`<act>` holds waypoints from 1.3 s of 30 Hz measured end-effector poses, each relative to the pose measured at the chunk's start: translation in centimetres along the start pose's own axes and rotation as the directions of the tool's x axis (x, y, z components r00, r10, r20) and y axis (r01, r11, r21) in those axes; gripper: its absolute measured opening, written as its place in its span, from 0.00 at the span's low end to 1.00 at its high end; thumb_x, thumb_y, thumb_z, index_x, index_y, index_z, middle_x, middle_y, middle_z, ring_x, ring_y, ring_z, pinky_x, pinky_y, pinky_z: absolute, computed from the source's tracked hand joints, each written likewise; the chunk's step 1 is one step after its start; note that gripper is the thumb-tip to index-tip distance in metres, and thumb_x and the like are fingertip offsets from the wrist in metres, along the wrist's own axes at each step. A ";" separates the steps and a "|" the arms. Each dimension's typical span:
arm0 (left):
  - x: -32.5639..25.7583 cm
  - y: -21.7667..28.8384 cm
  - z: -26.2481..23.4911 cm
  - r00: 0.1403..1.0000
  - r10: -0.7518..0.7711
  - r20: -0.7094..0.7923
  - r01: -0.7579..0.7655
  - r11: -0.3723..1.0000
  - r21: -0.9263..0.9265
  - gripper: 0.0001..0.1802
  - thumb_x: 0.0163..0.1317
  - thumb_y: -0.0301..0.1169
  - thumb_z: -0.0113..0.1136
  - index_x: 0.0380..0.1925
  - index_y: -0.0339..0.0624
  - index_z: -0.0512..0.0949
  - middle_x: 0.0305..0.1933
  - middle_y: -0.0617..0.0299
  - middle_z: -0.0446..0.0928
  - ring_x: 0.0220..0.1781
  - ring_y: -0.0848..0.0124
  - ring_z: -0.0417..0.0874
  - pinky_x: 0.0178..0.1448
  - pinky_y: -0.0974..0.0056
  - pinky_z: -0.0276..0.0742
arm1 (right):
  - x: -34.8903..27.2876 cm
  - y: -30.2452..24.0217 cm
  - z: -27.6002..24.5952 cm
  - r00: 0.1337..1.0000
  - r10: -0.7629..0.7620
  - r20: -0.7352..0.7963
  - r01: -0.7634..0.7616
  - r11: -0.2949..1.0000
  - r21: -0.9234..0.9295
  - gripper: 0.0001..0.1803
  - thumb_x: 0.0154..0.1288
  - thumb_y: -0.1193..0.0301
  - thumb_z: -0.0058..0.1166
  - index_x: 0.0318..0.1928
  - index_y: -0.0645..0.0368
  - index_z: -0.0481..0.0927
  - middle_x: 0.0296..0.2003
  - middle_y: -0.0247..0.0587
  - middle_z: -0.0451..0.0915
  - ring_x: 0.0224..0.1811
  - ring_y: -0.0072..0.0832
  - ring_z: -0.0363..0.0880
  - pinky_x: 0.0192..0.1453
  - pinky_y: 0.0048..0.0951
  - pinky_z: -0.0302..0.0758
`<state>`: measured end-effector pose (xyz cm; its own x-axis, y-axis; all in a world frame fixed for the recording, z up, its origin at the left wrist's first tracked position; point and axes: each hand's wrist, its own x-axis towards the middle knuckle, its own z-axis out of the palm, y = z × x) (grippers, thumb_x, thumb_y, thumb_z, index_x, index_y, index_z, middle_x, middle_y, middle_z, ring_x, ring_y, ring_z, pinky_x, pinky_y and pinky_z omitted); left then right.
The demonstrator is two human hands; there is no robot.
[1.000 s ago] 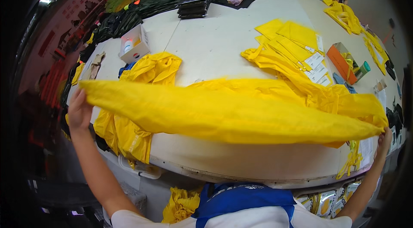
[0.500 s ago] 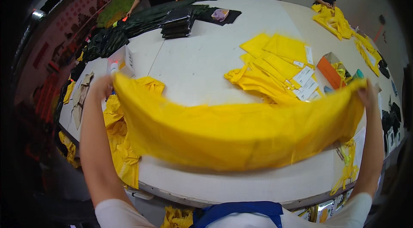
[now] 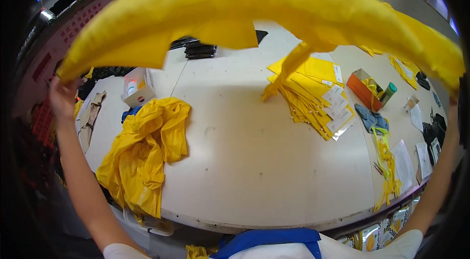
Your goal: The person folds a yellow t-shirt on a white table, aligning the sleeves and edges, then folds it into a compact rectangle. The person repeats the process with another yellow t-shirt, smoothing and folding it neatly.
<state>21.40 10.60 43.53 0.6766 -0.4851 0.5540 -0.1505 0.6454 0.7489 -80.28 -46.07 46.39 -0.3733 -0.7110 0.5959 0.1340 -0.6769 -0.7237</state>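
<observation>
A large yellow garment (image 3: 235,0) of thin, waterproof-looking cloth billows in an arch across the top of the head view, with a narrow strip hanging from it over the table. My left hand (image 3: 65,98) grips its left end, arm raised. At the far right edge my right hand (image 3: 454,101) holds the other end; its fingers are partly hidden by the cloth and the dark rim. Beneath, a fanned stack of folded yellow packs (image 3: 306,105) with white labels lies on the white table (image 3: 230,161). A crumpled yellow garment (image 3: 147,154) droops over the near left edge.
An orange box (image 3: 363,89) stands right of the stack, beside a green cylinder (image 3: 388,92) and a blue-grey cloth (image 3: 372,119). Yellow straps (image 3: 387,171) and papers lie near the right edge. A white box (image 3: 138,88) and black folded packs (image 3: 199,50) are farther off.
Both my hands have moved up and outward, lifting the yellow garment from low over the table to high in front of me. The folded stack and crumpled garment are now uncovered.
</observation>
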 end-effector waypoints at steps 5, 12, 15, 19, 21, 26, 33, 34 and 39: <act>-13.1 -8.1 -5.0 0.919 -0.314 -0.237 0.344 0.934 0.096 0.15 0.66 0.33 0.49 0.50 0.38 0.72 0.50 0.61 0.76 0.49 0.69 0.77 0.55 0.61 0.75 | -18.2 9.1 -10.7 0.925 0.380 0.021 -0.379 0.918 0.114 0.18 0.70 0.59 0.48 0.53 0.54 0.75 0.48 0.37 0.79 0.48 0.29 0.78 0.54 0.33 0.75; -27.6 -20.3 -17.6 0.522 -0.694 -0.497 0.851 0.466 0.242 0.15 0.60 0.34 0.50 0.44 0.37 0.71 0.39 0.56 0.74 0.32 0.63 0.76 0.42 0.57 0.77 | -45.8 18.2 -25.6 0.606 0.764 -0.219 -0.795 0.593 -0.130 0.14 0.69 0.62 0.47 0.50 0.50 0.76 0.43 0.35 0.79 0.44 0.29 0.76 0.48 0.30 0.73; -30.4 -19.0 -16.0 0.363 -0.558 -0.746 0.927 0.136 0.349 0.15 0.63 0.34 0.47 0.45 0.37 0.70 0.38 0.54 0.72 0.34 0.61 0.75 0.37 0.56 0.78 | -53.5 14.1 -17.8 0.416 0.795 -0.440 -0.899 0.290 -0.327 0.14 0.68 0.61 0.47 0.49 0.50 0.77 0.42 0.35 0.80 0.43 0.27 0.77 0.43 0.27 0.72; -31.8 -21.0 -14.0 0.349 -0.265 -0.899 0.881 -0.235 0.412 0.20 0.64 0.37 0.50 0.54 0.40 0.67 0.48 0.51 0.70 0.47 0.58 0.74 0.46 0.52 0.76 | -57.7 9.3 -17.7 0.361 0.737 -0.572 -0.906 0.132 -0.402 0.14 0.67 0.58 0.47 0.44 0.51 0.78 0.38 0.34 0.81 0.41 0.26 0.78 0.38 0.25 0.72; -32.4 -22.7 -9.8 0.535 -0.030 -0.844 0.642 -0.635 0.429 0.25 0.64 0.38 0.53 0.59 0.42 0.65 0.54 0.50 0.68 0.54 0.57 0.71 0.52 0.49 0.74 | -62.5 11.1 -26.2 0.492 0.731 -0.473 -0.833 0.237 -0.499 0.17 0.67 0.54 0.47 0.39 0.53 0.79 0.35 0.34 0.81 0.38 0.30 0.79 0.41 0.30 0.73; -40.2 -31.8 6.1 0.782 -0.581 -0.227 0.176 -0.144 0.974 0.44 0.58 0.39 0.60 0.68 0.31 0.50 0.73 0.42 0.48 0.75 0.49 0.47 0.77 0.53 0.41 | -61.8 2.8 -14.8 -0.346 0.919 0.192 0.278 0.295 -0.914 0.25 0.68 0.51 0.47 0.55 0.57 0.75 0.47 0.43 0.80 0.51 0.32 0.77 0.59 0.33 0.70; -51.5 -40.6 32.3 0.622 -0.695 0.361 -0.348 0.167 0.922 0.36 0.60 0.49 0.55 0.68 0.57 0.58 0.73 0.47 0.51 0.73 0.43 0.48 0.71 0.36 0.40 | -39.0 20.1 -8.9 0.482 0.797 0.364 -0.101 0.463 -0.881 0.26 0.64 0.59 0.55 0.55 0.66 0.73 0.51 0.52 0.77 0.55 0.44 0.75 0.61 0.35 0.69; -52.4 -41.6 32.6 0.647 -0.692 0.321 -0.339 0.116 0.934 0.36 0.60 0.50 0.54 0.68 0.59 0.59 0.73 0.47 0.51 0.73 0.43 0.47 0.71 0.34 0.39 | -36.0 24.9 -8.7 0.629 0.631 0.454 0.173 0.456 -0.873 0.28 0.64 0.59 0.55 0.57 0.65 0.70 0.54 0.52 0.75 0.58 0.46 0.72 0.63 0.38 0.67; -52.0 -41.5 34.1 0.645 -0.687 0.335 -0.403 0.067 0.913 0.34 0.60 0.53 0.53 0.66 0.57 0.63 0.73 0.49 0.51 0.73 0.42 0.47 0.70 0.33 0.37 | -27.3 43.4 -4.2 0.789 0.583 0.192 0.062 0.236 -0.970 0.33 0.65 0.54 0.51 0.62 0.62 0.65 0.56 0.58 0.72 0.59 0.50 0.70 0.62 0.41 0.66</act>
<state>-32.17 -11.08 -3.96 0.2983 -0.9538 -0.0352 -0.9406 -0.3000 0.1590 -68.12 -55.24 -2.69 -0.0401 -0.9925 0.1152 -0.8818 -0.0191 -0.4712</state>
